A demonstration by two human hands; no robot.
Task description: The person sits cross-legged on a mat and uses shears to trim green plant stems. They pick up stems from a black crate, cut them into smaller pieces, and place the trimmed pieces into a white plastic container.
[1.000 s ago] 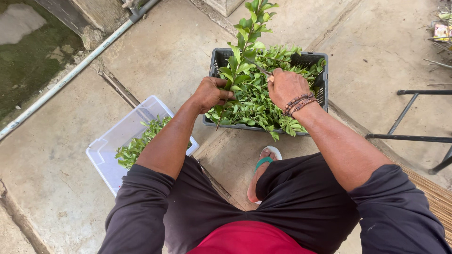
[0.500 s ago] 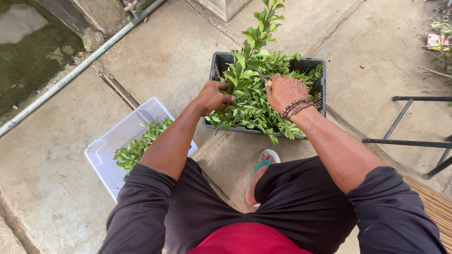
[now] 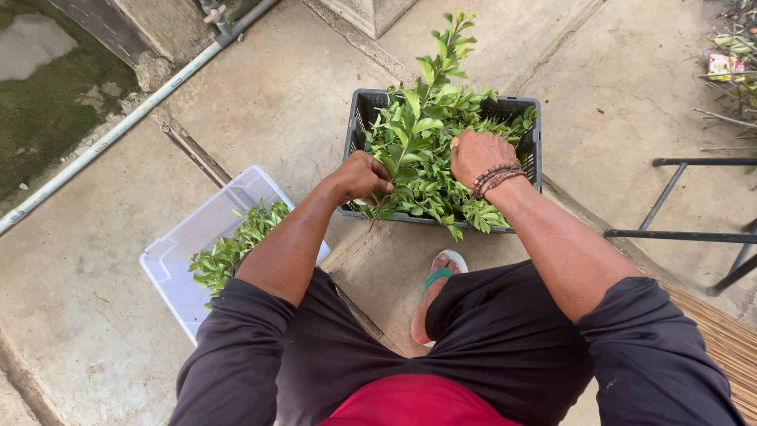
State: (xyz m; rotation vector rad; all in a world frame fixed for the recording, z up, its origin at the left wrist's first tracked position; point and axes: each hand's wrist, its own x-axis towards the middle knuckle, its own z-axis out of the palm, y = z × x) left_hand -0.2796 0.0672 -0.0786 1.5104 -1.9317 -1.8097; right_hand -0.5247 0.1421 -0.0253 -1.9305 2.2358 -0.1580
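While L hand [image 3: 364, 175] grips sprig [image 3: 426, 95] | R hand [image 3: 477, 154] in grey crate [image 3: 520, 110], grip unclear

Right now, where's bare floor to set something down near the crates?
Bare concrete lies between the white pipe and the dark crate, above the clear bin. More lies right of the crate, before the metal frame. Crowded: the crate is full of leafy sprigs, with the left hand and right hand in them.
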